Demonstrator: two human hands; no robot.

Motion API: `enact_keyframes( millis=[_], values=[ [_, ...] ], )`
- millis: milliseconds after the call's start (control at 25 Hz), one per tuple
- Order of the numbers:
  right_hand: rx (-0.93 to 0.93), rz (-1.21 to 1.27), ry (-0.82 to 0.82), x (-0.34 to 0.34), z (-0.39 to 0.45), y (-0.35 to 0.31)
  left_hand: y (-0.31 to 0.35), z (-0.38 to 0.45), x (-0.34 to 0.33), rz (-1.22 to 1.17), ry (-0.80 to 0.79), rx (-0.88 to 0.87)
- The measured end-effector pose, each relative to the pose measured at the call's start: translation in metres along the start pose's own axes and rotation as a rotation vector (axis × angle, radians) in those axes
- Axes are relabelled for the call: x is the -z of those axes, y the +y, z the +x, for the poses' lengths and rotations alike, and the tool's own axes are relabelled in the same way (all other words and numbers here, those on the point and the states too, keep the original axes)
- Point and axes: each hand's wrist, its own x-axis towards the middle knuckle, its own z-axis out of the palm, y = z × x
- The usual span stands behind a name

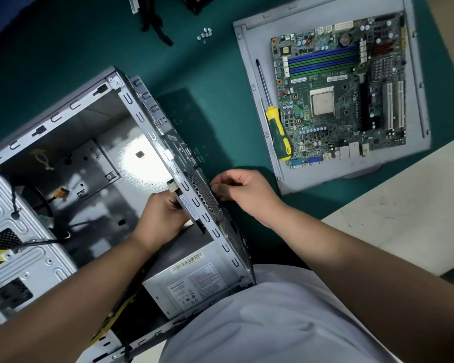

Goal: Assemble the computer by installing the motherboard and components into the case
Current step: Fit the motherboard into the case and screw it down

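We see the case (pixel 63 158), grey steel and open, at lower left, its long axis running lower left to upper right; the green motherboard (pixel 344 93) lies flat on a panel (pixel 249 48) upper right, ports toward the bottom; our left hand (pixel 163 218) curls inside the rear wall, perhaps gripping a fan (pixel 192 210); our right hand (pixel 244 192) pinches that wall outside.

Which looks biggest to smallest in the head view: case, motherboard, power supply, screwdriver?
1. case
2. motherboard
3. power supply, though it is partly hidden and nearer the camera, so 2 versus 3 is unsure
4. screwdriver
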Motion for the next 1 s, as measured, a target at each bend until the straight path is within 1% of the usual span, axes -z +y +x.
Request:
enact_keyframes(
  millis=[120,440,720,1000],
  values=[
    [0.011,-0.039,0.002,0.0006,-0.0008,-0.0007,0.0010,-0.0001,-0.0001,0.007,0.008,-0.020],
    [0.067,-0.136,0.021,-0.0010,-0.0029,-0.0012,-0.0001,-0.0002,-0.0010,-0.016,0.006,0.000],
    [0.062,-0.096,0.007,-0.0008,-0.0018,-0.0002,0.0018,-0.0008,-0.0001,0.004,-0.007,-0.024],
    [0.027,-0.064,-0.031,0.0026,0.0006,-0.0032,-0.0034,-0.0005,-0.0005,0.002,0.004,0.007]
  ],
)
